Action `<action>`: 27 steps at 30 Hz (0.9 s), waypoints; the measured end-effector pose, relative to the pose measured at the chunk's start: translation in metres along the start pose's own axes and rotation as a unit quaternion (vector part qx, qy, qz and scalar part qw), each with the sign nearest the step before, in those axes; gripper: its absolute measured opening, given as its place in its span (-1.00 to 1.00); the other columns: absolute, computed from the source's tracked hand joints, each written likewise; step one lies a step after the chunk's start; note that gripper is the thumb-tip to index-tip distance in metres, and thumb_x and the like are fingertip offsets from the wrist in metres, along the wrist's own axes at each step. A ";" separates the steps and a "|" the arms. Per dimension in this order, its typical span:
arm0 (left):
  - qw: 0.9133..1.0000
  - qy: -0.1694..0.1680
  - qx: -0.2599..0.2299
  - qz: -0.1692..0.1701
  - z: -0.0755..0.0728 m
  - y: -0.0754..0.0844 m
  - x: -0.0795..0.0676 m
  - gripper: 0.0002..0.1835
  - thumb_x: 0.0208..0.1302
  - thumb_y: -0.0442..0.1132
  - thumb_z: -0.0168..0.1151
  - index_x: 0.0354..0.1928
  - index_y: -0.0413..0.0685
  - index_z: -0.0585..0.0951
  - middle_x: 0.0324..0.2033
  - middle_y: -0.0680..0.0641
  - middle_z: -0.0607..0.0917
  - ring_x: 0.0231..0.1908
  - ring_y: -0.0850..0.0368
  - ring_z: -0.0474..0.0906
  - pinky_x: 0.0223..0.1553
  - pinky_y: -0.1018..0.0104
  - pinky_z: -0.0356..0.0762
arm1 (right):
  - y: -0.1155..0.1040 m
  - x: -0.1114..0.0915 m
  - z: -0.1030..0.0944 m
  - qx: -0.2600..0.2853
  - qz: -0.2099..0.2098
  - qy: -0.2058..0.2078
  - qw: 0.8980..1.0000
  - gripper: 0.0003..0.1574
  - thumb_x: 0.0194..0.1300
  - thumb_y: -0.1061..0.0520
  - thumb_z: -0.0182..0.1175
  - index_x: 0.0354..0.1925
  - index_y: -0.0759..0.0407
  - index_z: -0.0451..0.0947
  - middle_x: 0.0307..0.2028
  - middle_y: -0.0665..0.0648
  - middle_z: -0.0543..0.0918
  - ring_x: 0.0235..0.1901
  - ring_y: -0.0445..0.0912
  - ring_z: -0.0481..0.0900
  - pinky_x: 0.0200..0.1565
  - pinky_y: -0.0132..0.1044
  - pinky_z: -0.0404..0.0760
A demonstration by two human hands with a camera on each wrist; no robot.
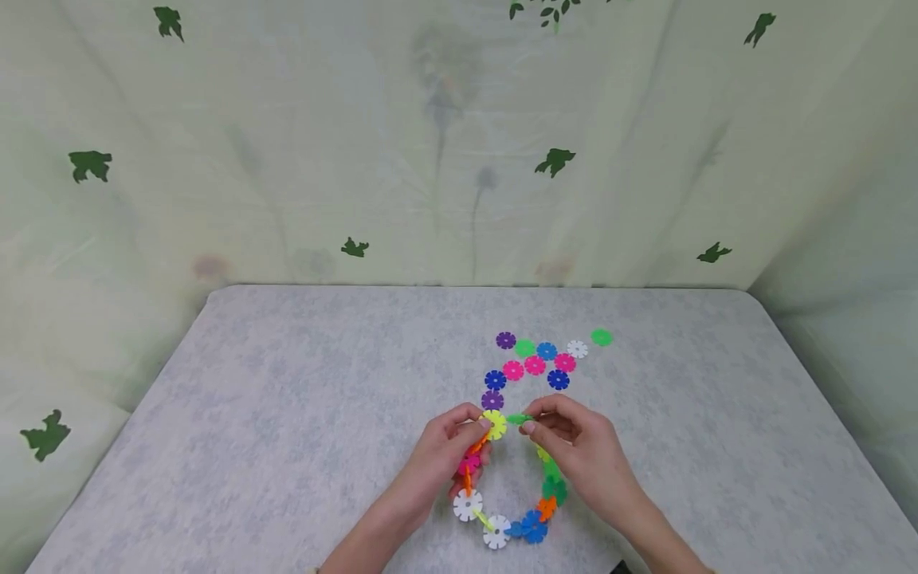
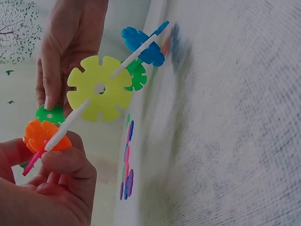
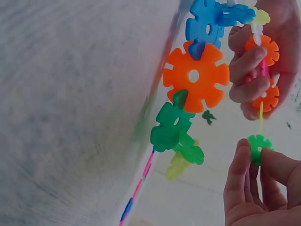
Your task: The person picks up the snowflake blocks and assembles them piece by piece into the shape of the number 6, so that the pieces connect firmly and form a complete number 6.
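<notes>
A chain of slotted flower-shaped plastic discs, with a white disc (image 1: 468, 505), a blue disc (image 1: 534, 527) and an orange disc (image 3: 194, 76) among them, curves between the two hands. My left hand (image 1: 443, 452) pinches its upper left end, with fingers around an orange disc (image 3: 269, 96) and the thumb by a yellow disc (image 1: 496, 425). Between thumb and fingertips my right hand (image 1: 584, 446) pinches a green disc (image 3: 258, 147). That disc's edge meets the yellow disc, which appears edge-on in the right wrist view. The chain's other end, a pale yellow disc (image 3: 176, 166), hangs below the right hand.
Beyond the hands, loose discs lie flat on the grey table (image 1: 301, 399): a purple disc (image 1: 492, 400), a dark blue disc (image 1: 559, 379), a pink disc (image 1: 534, 365) and several others. A light green disc (image 1: 601, 337) lies farthest right. A patterned curtain (image 1: 287, 143) hangs behind the table.
</notes>
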State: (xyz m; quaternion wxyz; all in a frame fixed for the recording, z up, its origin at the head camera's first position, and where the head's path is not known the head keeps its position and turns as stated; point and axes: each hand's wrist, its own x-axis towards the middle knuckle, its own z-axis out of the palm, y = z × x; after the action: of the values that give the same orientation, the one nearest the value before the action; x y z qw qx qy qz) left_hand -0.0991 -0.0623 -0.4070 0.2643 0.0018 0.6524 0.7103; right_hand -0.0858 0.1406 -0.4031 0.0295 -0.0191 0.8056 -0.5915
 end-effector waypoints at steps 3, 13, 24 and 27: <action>1.000 -0.003 -0.004 -0.003 0.000 0.000 -0.001 -0.68 0.42 -0.02 0.16 -0.19 -0.17 0.48 -0.57 -0.05 0.54 -0.70 0.19 0.34 -0.76 0.47 0.21 | 0.000 0.000 0.000 0.005 -0.001 -0.006 1.000 -0.77 0.27 0.31 0.31 -0.15 0.03 0.62 -0.25 0.02 0.67 -0.21 0.02 0.70 -0.18 -0.32 0.65; 1.000 -0.013 -0.019 0.018 -0.001 -0.001 0.000 -0.69 0.42 -0.06 0.17 -0.23 -0.19 0.45 -0.55 -0.07 0.55 -0.70 0.18 0.35 -0.77 0.46 0.21 | 0.001 -0.002 0.000 0.029 -0.016 -0.014 0.999 -0.76 0.25 0.37 0.29 -0.19 0.07 0.63 -0.26 0.06 0.66 -0.17 0.07 0.69 -0.14 -0.31 0.65; 0.999 -0.031 -0.028 0.022 0.000 -0.003 0.001 -0.70 0.45 -0.06 0.12 -0.20 -0.21 0.44 -0.52 -0.07 0.55 -0.69 0.17 0.37 -0.76 0.45 0.26 | 0.006 0.001 -0.005 0.104 -0.011 -0.052 0.993 -0.85 0.32 0.29 0.26 -0.12 0.20 0.59 -0.20 0.19 0.69 -0.13 0.18 0.70 -0.08 -0.12 0.63; 0.999 -0.034 -0.030 0.024 0.001 -0.004 0.001 -0.68 0.46 -0.07 0.11 -0.19 -0.25 0.44 -0.53 -0.06 0.55 -0.69 0.18 0.37 -0.76 0.45 0.26 | 0.008 0.003 -0.006 0.122 -0.008 -0.066 0.990 -0.85 0.33 0.29 0.24 -0.12 0.24 0.59 -0.17 0.22 0.68 -0.10 0.20 0.68 -0.06 -0.10 0.62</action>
State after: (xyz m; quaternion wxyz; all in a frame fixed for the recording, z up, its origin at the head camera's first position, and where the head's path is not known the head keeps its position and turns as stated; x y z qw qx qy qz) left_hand -0.0980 -0.0609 -0.4107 0.2693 0.0332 0.6216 0.7349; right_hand -0.0889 0.1480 -0.4087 0.0801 -0.0610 0.7238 -0.6826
